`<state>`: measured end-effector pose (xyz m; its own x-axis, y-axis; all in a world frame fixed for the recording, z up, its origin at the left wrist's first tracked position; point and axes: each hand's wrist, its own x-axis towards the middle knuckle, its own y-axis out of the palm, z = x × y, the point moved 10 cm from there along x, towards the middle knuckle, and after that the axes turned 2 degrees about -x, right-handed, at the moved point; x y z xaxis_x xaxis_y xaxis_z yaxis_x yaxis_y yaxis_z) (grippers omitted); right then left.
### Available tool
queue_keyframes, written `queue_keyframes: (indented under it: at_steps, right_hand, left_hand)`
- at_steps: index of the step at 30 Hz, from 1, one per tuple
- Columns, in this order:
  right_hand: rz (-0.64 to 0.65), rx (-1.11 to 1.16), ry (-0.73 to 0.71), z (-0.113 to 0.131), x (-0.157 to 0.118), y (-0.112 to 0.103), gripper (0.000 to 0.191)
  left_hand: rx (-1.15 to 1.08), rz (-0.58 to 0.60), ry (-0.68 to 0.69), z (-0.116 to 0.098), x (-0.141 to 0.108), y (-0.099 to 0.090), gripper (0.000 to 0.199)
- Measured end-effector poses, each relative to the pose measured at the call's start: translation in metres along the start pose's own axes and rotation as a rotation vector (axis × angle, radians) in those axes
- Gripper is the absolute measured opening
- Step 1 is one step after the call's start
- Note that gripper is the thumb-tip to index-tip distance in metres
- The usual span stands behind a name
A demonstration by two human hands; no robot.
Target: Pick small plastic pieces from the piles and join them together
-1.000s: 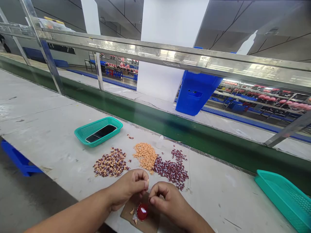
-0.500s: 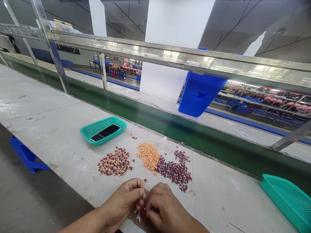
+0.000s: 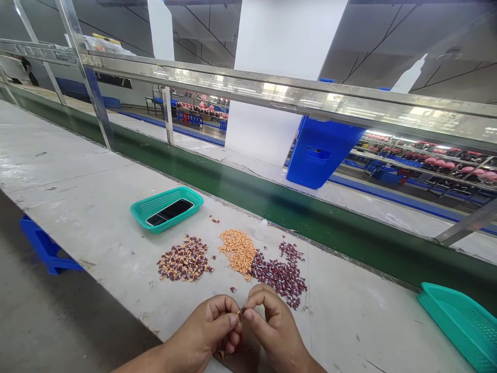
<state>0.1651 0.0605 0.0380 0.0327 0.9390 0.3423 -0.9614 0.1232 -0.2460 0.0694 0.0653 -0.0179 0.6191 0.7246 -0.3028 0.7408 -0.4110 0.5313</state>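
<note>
Pinching: my left hand (image 3: 205,326) and right hand (image 3: 272,324) now close together, fingertips meeting on a tiny brown-orange piece (image 3: 242,313); a second ago they were further apart.
Piece: held between both hands, just short of the dark red pile (image 3: 279,277).
Far: the orange pile (image 3: 237,251) and mixed pile (image 3: 184,261) lie beyond my hands.
Right: a teal basket (image 3: 462,326) sits well apart, at the edge of the table (image 3: 349,316).

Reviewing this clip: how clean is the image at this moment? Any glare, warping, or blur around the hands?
In the head view, glare streaks along the steel rail, and the wide lens warps the scene so the uprights lean. The left hand and right hand look fairly sharp, but the tiny piece between their fingers is too small to make out.
</note>
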Motion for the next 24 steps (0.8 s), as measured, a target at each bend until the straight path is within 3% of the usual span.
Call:
queue_keyframes:
  at_steps: [10,24]
  right_hand:
    - [-0.010,-0.002,-0.003,0.0006,-0.0002,-0.0007,0.008]
    - [-0.039,-0.021,0.014,-0.0035,-0.0007,0.0000,0.015]
  left_hand:
    - [0.003,-0.027,-0.028,0.0055,0.0007,-0.0033,0.027]
    - [-0.036,-0.044,0.128,0.0025,0.0072,-0.0070,0.031]
